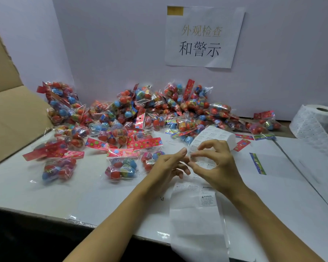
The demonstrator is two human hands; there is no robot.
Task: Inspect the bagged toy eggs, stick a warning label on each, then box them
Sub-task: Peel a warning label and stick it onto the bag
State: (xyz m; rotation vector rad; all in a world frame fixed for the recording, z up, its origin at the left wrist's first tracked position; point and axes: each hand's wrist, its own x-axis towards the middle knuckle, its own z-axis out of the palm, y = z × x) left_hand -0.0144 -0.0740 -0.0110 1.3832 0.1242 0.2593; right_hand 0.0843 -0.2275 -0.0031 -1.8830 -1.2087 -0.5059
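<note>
Head view: right hand [214, 163] pinching, seemingly, a warning label [194, 155] off the label strip [197, 214]; left hand [169, 165] loosely uncurled beside it. Bagged eggs [121, 167] heaped behind, apparently unlabelled. Cardboard box [9, 114] far left; boxing not begun.

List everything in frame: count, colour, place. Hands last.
bagged toy eggs: dozens, too many to count; clear bags with red headers, red and blue eggs; heaped along the wall, several loose in front on the table
label strip: one, white backing, warning labels printed in black; runs from the hands over the table's near edge
label roll: one, white; far right on the table
cardboard box: one, brown, open; left edge
paper sign: one, white, Chinese characters; on the wall
table: one, white
left hand: one, fingers relaxed, beside the strip
right hand: one, thumb and fingers pinching at a label on the strip
</note>
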